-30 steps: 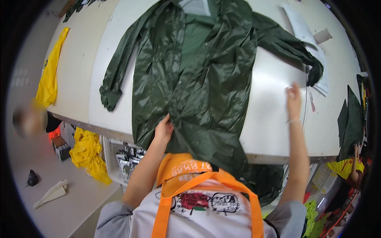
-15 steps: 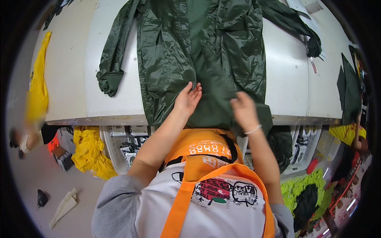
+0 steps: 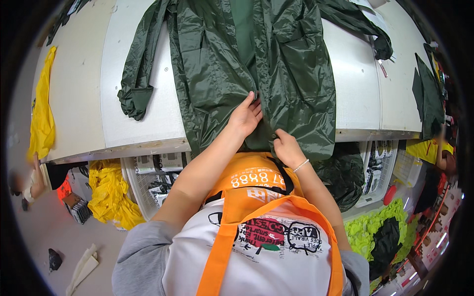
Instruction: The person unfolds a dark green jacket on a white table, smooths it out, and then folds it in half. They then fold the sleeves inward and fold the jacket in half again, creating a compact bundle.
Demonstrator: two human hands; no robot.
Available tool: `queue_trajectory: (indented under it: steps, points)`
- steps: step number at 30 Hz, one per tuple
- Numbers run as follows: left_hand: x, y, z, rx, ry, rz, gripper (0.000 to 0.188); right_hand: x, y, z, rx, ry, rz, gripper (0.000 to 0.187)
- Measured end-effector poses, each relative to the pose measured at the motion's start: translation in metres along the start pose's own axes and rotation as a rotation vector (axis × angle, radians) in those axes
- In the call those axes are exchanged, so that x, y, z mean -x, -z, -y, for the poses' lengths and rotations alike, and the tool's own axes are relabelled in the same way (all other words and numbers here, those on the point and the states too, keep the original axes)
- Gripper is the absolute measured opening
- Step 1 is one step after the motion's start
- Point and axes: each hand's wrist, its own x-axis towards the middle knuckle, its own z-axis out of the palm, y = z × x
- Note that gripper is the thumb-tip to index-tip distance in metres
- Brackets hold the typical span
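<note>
A glossy dark green jacket [image 3: 217, 74] lies spread on the table, its front parted and its hem hanging over the near edge. My left hand [image 3: 246, 117] pinches the zipper edge of the left front panel between thumb and forefinger, the other fingers loosely curled. Closer to me, my right hand [image 3: 289, 149] grips the edge of the right front panel [image 3: 301, 98] near its hem. A small dark piece, perhaps a snap, shows at its fingertips. One sleeve [image 3: 140, 64] stretches down on the left; the other [image 3: 353, 19] runs off to the upper right.
Under the table are white baskets [image 3: 132, 185] of packaged goods and a yellow cloth heap [image 3: 111, 197]. Lime-green cloth [image 3: 363, 229] lies lower right. A yellow garment [image 3: 43, 108] hangs at the far left, a person's hand [image 3: 37, 163] beside it. Dark green pieces [image 3: 430, 98] lie right.
My right hand has come down and grasped the right panel's edge, drawing that panel flatter and over the table edge. My left hand has shifted slightly up and right with the zipper edge.
</note>
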Motion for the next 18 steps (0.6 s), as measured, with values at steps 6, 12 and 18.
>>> queue_trajectory:
  steps: [6, 12, 18]
  points:
    - [-0.01, 0.005, 0.006, 0.011, -0.012, 0.005, 0.029, -0.049, -0.013, 0.043, 0.272, 0.392, -0.543, 0.037]
    - [0.001, -0.006, 0.007, -0.17, -0.072, -0.054, 0.033, -0.084, -0.018, 0.015, -0.217, 0.01, -0.274, 0.015]
    - [-0.003, -0.002, 0.008, -0.166, -0.119, -0.066, 0.029, -0.083, -0.01, 0.005, -0.606, -0.169, -0.379, 0.016]
